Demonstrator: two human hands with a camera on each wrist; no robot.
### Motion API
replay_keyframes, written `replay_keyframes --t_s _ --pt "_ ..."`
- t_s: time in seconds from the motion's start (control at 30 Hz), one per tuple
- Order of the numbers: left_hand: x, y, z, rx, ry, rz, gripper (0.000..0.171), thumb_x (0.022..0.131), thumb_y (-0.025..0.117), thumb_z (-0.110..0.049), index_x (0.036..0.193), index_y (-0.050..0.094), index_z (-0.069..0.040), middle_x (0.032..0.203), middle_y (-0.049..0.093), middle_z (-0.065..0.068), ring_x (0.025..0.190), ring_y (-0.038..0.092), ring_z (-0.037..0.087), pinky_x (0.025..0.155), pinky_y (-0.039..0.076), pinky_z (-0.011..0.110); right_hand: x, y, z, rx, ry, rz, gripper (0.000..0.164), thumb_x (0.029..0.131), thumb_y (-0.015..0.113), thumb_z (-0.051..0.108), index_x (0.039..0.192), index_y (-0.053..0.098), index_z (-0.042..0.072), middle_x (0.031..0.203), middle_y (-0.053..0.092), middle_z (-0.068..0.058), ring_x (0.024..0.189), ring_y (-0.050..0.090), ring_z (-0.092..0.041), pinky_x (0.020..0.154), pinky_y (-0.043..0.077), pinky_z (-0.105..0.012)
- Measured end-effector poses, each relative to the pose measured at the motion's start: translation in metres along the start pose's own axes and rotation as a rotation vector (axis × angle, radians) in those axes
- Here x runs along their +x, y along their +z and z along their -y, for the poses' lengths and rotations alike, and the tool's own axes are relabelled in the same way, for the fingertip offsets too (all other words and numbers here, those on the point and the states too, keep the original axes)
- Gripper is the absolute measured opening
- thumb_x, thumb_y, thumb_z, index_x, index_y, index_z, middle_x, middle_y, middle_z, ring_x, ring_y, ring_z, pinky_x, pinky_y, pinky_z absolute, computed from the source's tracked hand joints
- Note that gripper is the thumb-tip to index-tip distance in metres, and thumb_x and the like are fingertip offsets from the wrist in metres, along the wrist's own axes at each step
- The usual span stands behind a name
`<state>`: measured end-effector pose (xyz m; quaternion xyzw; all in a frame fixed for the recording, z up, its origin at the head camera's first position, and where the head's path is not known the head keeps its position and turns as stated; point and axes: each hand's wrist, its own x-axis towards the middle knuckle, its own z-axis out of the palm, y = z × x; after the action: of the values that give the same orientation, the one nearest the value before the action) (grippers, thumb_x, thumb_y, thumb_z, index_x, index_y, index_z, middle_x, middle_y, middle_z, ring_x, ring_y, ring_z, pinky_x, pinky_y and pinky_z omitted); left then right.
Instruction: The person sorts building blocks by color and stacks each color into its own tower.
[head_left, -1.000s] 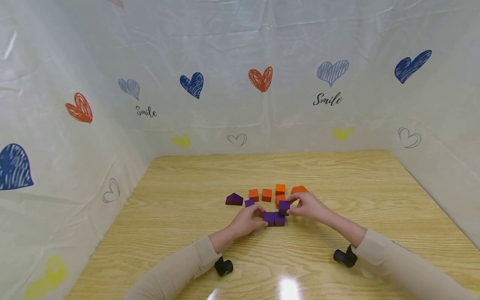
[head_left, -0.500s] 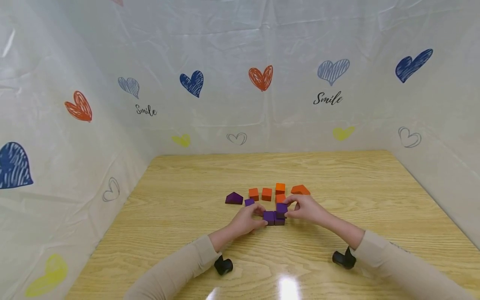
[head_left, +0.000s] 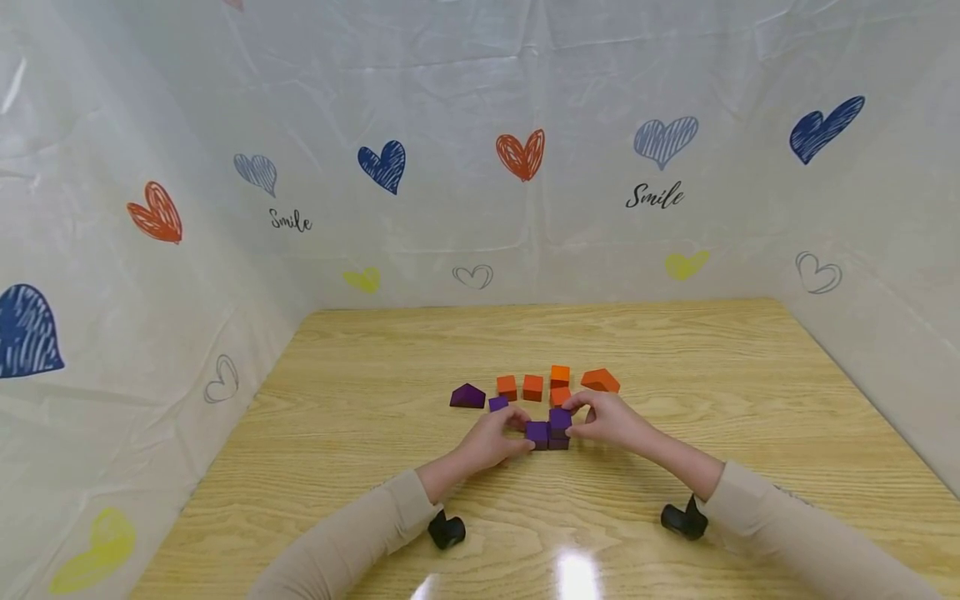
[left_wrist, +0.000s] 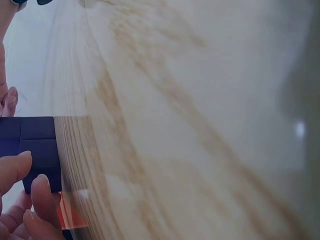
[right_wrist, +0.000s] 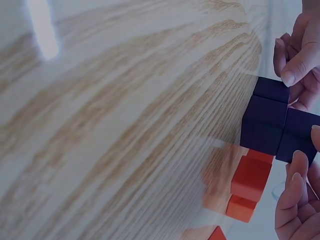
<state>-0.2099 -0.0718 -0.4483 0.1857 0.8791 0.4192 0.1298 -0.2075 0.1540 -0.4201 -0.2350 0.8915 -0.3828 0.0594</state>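
Purple upper cube [head_left: 559, 420], held over a lower cube [head_left: 558, 444] of the same colour on the wood-grain table [head_left: 390, 350]. The step appears to be seating one on the other. Good practice calls for lining up the faces and edges, lowering straight down without twisting, and freeing the fingers only once the contact is flat; the orange stack [head_left: 560, 386] close behind would be easily nudged by the fingers. The right hand [head_left: 611, 418] pinches the upper cube from its right side, between thumb and fingertips; the right-wrist view shows it meeting the lower cube, though whether its full weight rests there cannot be told. The left hand [head_left: 487, 440] pinches a neighbouring cube [head_left: 537, 433], just left of the lower cube, with its thumb at the near face. Such a grip would best brace the base without pushing it sideways.
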Motion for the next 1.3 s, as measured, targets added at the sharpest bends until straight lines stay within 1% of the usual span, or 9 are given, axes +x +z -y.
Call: replay_keyframes --t_s 0.13,0.43,0.93,1.07,1.23,1.27,1.3 --pt "0.0004 -0.0002 0.0008 -0.012 0.005 0.001 0.027 0.081 0.070 -0.018 0.105 0.059 -0.010 0.103 0.064 0.004 0.100 0.057 0.020 0.090 0.043 0.038 0.0005 0.0003 -0.0006 -0.003 -0.007 -0.005 0.030 0.076 0.073 0.010 0.101 0.063 -0.003 0.092 0.065 -0.011 0.053 0.046 -0.006 0.048 0.042 -0.022" --pt "-0.0003 -0.0001 -0.0001 -0.005 0.006 -0.001 0.028 0.081 0.070 -0.018 0.105 0.059 -0.010 0.102 0.064 0.004 0.100 0.057 0.020 0.090 0.043 0.038 -0.0001 0.0005 -0.0006 -0.004 -0.023 -0.006 0.029 0.076 0.073 0.009 0.100 0.063 -0.003 0.092 0.065 -0.012 0.054 0.049 -0.008 0.049 0.042 -0.022" --pt "0.0008 0.0010 0.0006 -0.003 -0.008 0.004 0.028 0.081 0.070 -0.019 0.105 0.059 -0.011 0.103 0.064 0.003 0.100 0.057 0.020 0.089 0.043 0.038 -0.0004 0.0021 -0.0023 -0.006 -0.031 -0.001 0.031 0.077 0.073 0.012 0.102 0.062 -0.003 0.094 0.064 -0.013 0.052 0.047 -0.005 0.049 0.043 -0.022" --pt "0.0006 0.0010 0.0009 -0.002 -0.009 0.004 0.028 0.081 0.070 -0.019 0.105 0.059 -0.011 0.103 0.064 0.003 0.100 0.057 0.020 0.089 0.043 0.038 -0.0014 0.0022 -0.0026 -0.003 -0.007 0.006 0.036 0.077 0.073 0.012 0.107 0.060 -0.003 0.097 0.062 -0.014 0.053 0.048 -0.006 0.050 0.044 -0.022" --pt "0.0004 0.0007 0.0014 -0.010 -0.007 0.005 0.028 0.081 0.070 -0.019 0.105 0.059 -0.010 0.103 0.063 0.003 0.100 0.057 0.020 0.089 0.043 0.038 -0.0015 0.0031 -0.0040 -0.003 0.014 0.038 0.045 0.075 0.074 0.012 0.113 0.057 -0.007 0.097 0.060 -0.014 0.058 0.051 -0.009 0.054 0.045 -0.022" --pt "0.0005 0.0007 0.0014 -0.010 -0.012 0.006 0.029 0.081 0.070 -0.019 0.105 0.058 -0.010 0.104 0.063 0.003 0.099 0.057 0.019 0.088 0.044 0.036 -0.0011 0.0037 -0.0044 -0.005 0.024 0.047 0.046 0.075 0.074 0.011 0.113 0.056 -0.008 0.095 0.061 -0.014 0.061 0.051 -0.010 0.055 0.045 -0.022" --pt "0.0003 0.0006 0.0012 -0.019 -0.022 0.010 0.030 0.081 0.071 -0.019 0.107 0.058 -0.010 0.105 0.063 0.004 0.094 0.058 0.019 0.083 0.046 0.035 -0.0008 0.0045 -0.0047 -0.009 0.035 0.057 0.045 0.075 0.074 0.011 0.112 0.057 -0.009 0.094 0.061 -0.013 0.064 0.051 -0.011 0.055 0.044 -0.022"
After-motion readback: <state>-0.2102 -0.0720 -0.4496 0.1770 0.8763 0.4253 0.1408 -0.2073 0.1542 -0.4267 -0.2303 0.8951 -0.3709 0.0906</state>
